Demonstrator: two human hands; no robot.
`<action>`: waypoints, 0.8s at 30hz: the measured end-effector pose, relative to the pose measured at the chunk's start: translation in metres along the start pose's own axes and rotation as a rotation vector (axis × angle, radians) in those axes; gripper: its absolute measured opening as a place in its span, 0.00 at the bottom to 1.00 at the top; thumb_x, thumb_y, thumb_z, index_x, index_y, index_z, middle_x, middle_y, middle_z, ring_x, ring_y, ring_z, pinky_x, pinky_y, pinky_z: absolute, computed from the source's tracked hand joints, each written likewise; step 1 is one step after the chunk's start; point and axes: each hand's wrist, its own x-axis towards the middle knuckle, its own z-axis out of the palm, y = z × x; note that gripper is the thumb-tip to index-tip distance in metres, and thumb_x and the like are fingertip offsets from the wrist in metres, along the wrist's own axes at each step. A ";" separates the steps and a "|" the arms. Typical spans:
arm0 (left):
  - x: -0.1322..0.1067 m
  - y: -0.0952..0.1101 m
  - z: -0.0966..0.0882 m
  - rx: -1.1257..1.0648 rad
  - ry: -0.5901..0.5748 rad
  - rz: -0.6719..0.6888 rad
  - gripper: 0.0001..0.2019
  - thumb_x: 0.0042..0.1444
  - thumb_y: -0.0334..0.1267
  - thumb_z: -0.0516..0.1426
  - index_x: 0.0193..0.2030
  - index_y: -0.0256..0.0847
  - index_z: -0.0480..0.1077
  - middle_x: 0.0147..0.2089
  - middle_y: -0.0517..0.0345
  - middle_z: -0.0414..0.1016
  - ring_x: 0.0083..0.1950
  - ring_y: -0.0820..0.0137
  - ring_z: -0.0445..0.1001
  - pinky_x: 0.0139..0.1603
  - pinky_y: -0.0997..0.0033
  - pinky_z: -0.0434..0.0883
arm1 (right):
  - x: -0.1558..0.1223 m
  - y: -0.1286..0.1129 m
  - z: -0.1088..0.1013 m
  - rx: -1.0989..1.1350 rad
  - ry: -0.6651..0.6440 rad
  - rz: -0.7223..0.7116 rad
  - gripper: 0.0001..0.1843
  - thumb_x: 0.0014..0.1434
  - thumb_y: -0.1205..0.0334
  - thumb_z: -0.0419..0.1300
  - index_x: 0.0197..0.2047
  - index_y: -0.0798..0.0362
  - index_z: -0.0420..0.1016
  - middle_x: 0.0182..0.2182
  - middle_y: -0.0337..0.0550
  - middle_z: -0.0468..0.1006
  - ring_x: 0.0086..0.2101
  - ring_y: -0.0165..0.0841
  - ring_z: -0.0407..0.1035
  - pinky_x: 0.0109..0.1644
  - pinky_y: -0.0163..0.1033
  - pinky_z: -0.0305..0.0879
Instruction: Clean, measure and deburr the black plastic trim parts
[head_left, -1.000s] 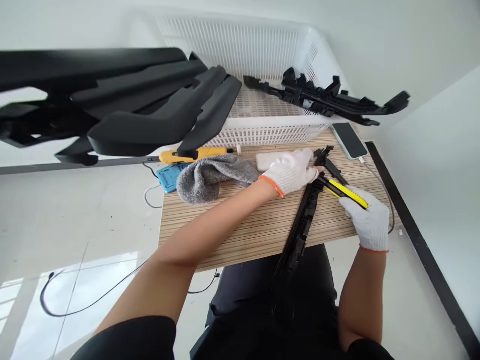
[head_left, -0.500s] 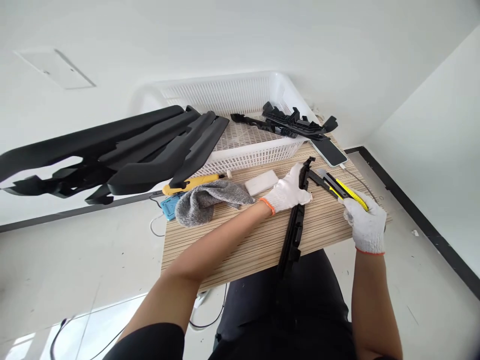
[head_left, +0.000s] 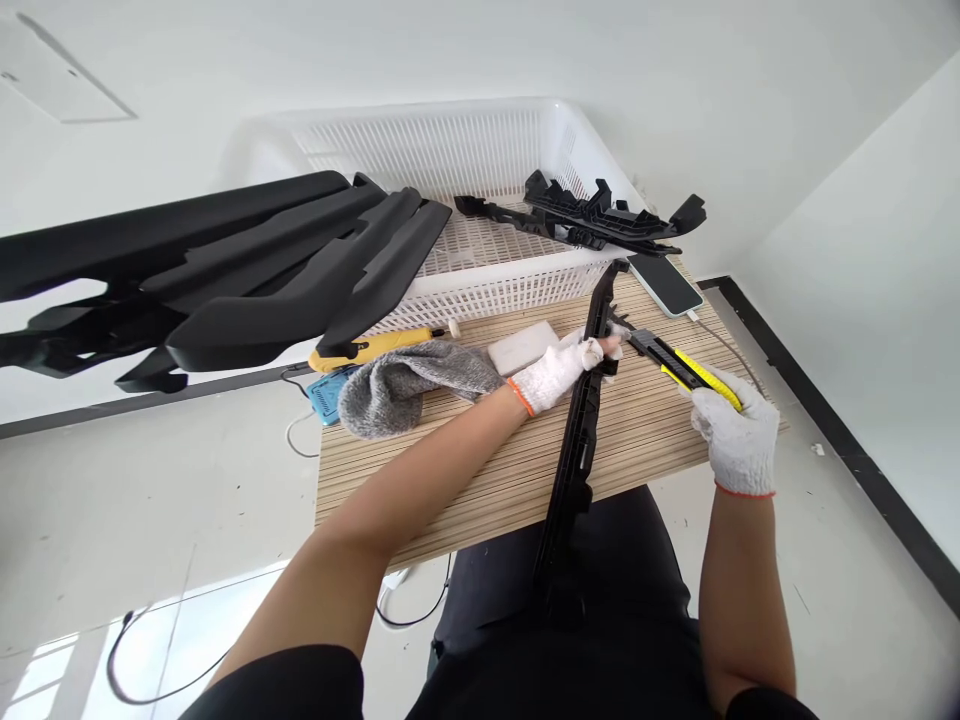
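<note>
My left hand (head_left: pixel 556 374), in a white knit glove with an orange cuff, is closed around a long black plastic trim strip (head_left: pixel 576 440). The strip slants from near the basket down over the table's front edge toward my lap. To its right, my gloved right hand (head_left: pixel 739 432) grips a black and yellow utility knife (head_left: pixel 684 368). The knife's front end points left toward the strip, close to my left fingertips. Beside the strip lies a small dark tool (head_left: pixel 621 322), partly hidden, whose kind I cannot make out.
A white plastic basket (head_left: pixel 495 285) at the back holds several black plastic parts (head_left: pixel 600 220); long black trim pieces (head_left: pixel 300 300) jut out to the left. On the wood-grain table (head_left: pixel 480 490) are a phone (head_left: pixel 666 284) with cable, a white block (head_left: pixel 523 346), grey cloth (head_left: pixel 390 390) and yellow tool (head_left: pixel 375 345).
The strip has shifted up and stands slightly differently angled, with my left hand's fingers wrapped further around it. My right hand has brought the knife's tip nearer. The view has tilted slightly.
</note>
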 end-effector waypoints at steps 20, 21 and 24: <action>0.003 -0.005 -0.002 0.161 -0.064 -0.015 0.35 0.69 0.68 0.42 0.50 0.37 0.74 0.30 0.55 0.78 0.26 0.71 0.75 0.27 0.75 0.73 | -0.002 -0.004 -0.001 -0.203 -0.118 -0.022 0.22 0.48 0.59 0.75 0.49 0.48 0.86 0.27 0.36 0.77 0.23 0.27 0.65 0.26 0.34 0.63; 0.002 -0.006 -0.004 0.180 -0.088 -0.017 0.35 0.68 0.69 0.43 0.51 0.38 0.75 0.30 0.54 0.78 0.27 0.71 0.76 0.27 0.74 0.74 | -0.002 -0.004 -0.002 -0.207 -0.106 -0.026 0.22 0.49 0.59 0.74 0.49 0.48 0.86 0.27 0.36 0.77 0.23 0.27 0.65 0.26 0.34 0.63; 0.003 -0.011 -0.011 0.183 -0.089 -0.006 0.32 0.67 0.68 0.49 0.55 0.40 0.75 0.32 0.55 0.79 0.33 0.68 0.78 0.34 0.70 0.77 | -0.002 -0.003 -0.004 -0.198 -0.155 -0.022 0.23 0.48 0.59 0.75 0.49 0.49 0.86 0.29 0.37 0.79 0.23 0.27 0.65 0.26 0.35 0.64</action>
